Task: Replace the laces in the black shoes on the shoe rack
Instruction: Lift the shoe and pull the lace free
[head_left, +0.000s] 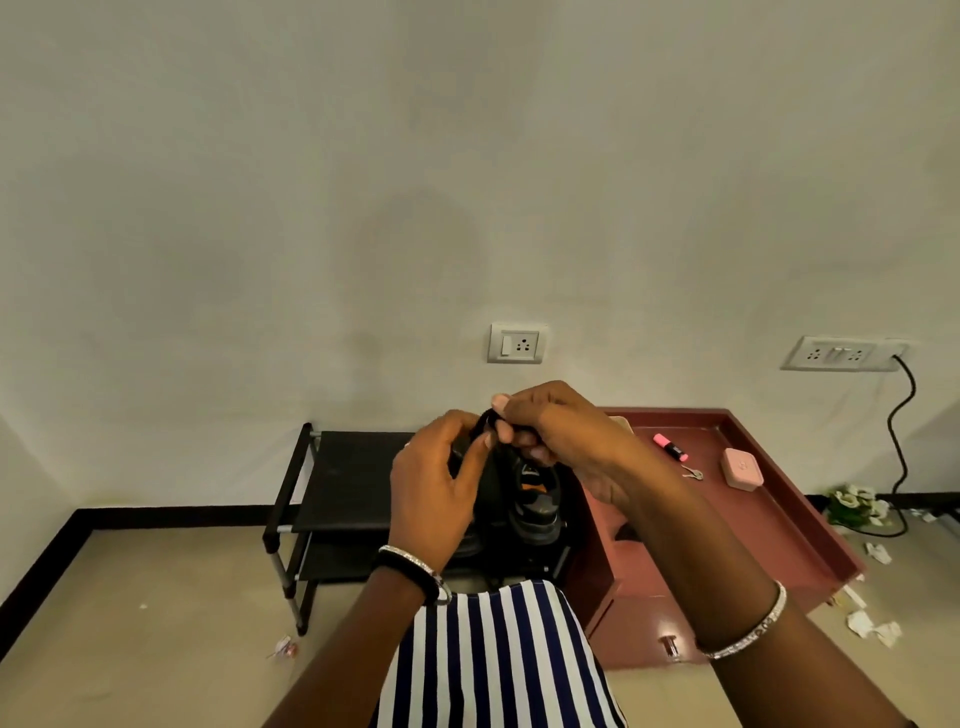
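Note:
A pair of black shoes (535, 506) stands on the top shelf of a black shoe rack (343, 483), against the wall. Just above the shoes, my left hand (436, 488) and my right hand (550, 431) meet. Both pinch a black lace (487, 420) that loops between their fingertips. My left hand hides most of the left shoe. The right shoe shows an orange and grey inside. Where the lace runs below my fingers is hidden.
A dark red cabinet (779, 530) stands right of the rack, with a pink highlighter (670, 447), a key (693, 473) and a pink box (742, 468) on top. Paper scraps (872, 626) and artificial flowers (854, 504) lie on the floor at the right. A striped garment (498, 660) covers my lap.

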